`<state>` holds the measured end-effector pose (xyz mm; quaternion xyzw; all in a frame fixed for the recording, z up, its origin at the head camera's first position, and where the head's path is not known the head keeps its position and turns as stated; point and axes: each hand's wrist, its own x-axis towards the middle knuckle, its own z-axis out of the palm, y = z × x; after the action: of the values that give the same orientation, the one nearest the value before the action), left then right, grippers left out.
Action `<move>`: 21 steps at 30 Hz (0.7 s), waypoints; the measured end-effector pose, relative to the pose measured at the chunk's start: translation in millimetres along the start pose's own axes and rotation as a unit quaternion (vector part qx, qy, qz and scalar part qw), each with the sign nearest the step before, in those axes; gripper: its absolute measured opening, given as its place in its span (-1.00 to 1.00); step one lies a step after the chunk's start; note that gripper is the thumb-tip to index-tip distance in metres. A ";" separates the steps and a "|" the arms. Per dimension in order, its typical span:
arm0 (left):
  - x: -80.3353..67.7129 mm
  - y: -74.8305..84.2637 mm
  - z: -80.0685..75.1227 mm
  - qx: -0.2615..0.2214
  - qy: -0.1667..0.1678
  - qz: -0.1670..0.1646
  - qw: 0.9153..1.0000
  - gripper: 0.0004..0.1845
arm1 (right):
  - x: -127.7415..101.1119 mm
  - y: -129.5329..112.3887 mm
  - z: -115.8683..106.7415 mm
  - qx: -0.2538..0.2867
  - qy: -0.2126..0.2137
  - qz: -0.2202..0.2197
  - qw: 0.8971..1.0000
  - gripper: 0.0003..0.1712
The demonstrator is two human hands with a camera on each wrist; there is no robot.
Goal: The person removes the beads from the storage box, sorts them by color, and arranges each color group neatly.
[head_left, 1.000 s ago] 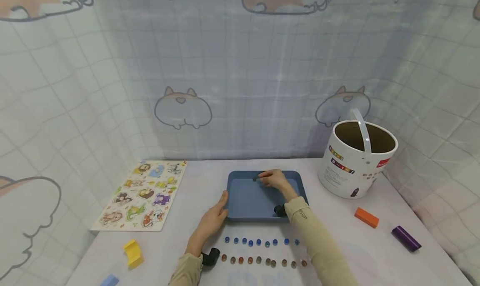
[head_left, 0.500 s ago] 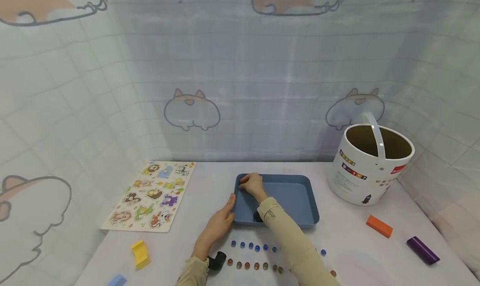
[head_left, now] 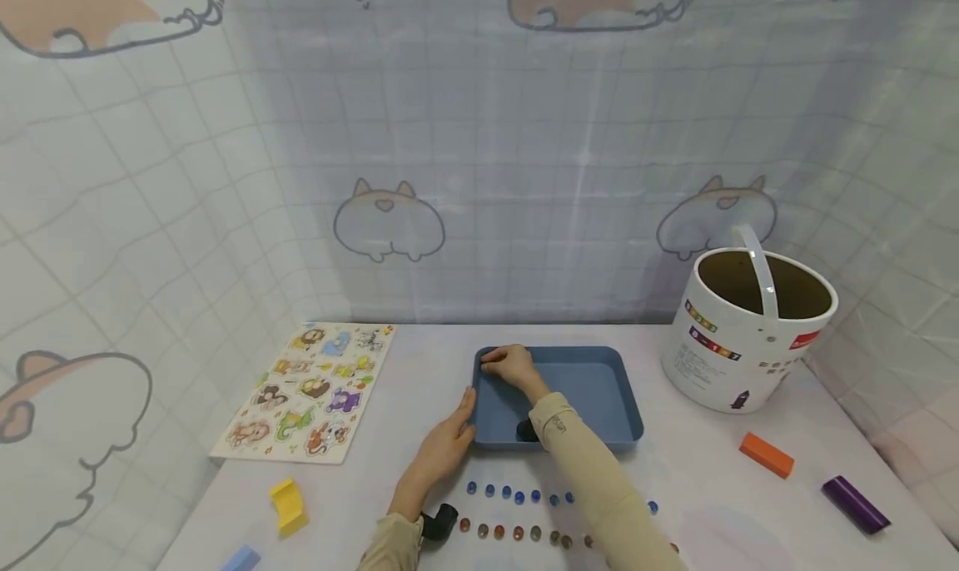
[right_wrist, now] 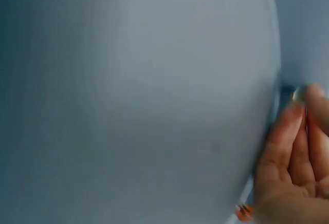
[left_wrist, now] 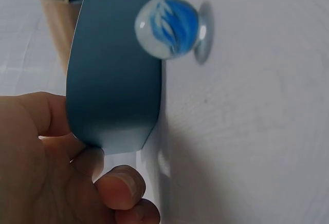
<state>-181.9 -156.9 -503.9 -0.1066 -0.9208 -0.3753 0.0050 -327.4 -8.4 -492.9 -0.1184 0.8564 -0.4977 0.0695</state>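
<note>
A shallow blue-grey tray [head_left: 588, 400] lies on the table in the head view. My left hand [head_left: 445, 450] grips its left side near the front corner; in the left wrist view the fingers bend round the tray's edge. Over the far left corner of the tray, my right hand [head_left: 515, 366] pinches a small glassy marble [right_wrist: 299, 93] between thumb and fingertip, partly covered by them. In front of the tray runs a row of blue marbles [head_left: 519, 498], one of them a blue-and-white swirled marble [left_wrist: 167, 27] close to the left wrist camera. Behind that row, nearer me, sit reddish and grey marbles [head_left: 519, 533].
To the left lies an animal picture board [head_left: 315, 392], with a yellow block [head_left: 288, 508] and a light blue block [head_left: 242, 559] in front of it. A white bucket [head_left: 742, 363] stands at the right, near an orange block [head_left: 767, 455] and a purple block [head_left: 856, 504].
My right hand has moved left with the marble, from mid-tray to the far left corner. My left hand stays at the tray's side. The head view has turned slightly.
</note>
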 end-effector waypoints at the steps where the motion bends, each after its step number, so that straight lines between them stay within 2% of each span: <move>1: 0.0 -0.5 0.6 0.002 0.001 0.000 1.000 -0.38 | -0.9 -0.9 -5.7 0.022 -0.018 0.002 1.000 -0.79; 5: 0.1 -1.9 1.7 0.000 0.007 -0.003 1.000 -0.37 | -6.8 -10.5 -39.7 0.105 -0.070 -0.003 0.992 -0.66; 9: 0.1 -2.4 -0.1 -0.001 0.011 -0.005 1.000 -0.36 | -16.8 -20.4 -85.9 0.138 -0.090 -0.022 0.986 -0.56; 14: -0.4 -3.2 -2.4 0.003 0.009 -0.002 1.000 -0.37 | -40.7 -20.5 -140.2 0.130 -0.076 -0.031 0.988 -0.53; 21: -0.9 -4.1 -1.6 0.002 0.004 -0.005 1.000 -0.37 | -100.5 4.5 -192.6 0.078 -0.062 -0.053 0.994 -0.52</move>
<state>-182.0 -161.1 -505.7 -0.1007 -0.9220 -0.3739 0.0066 -276.9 182.1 -401.4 -0.1883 0.8016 -0.5576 0.1049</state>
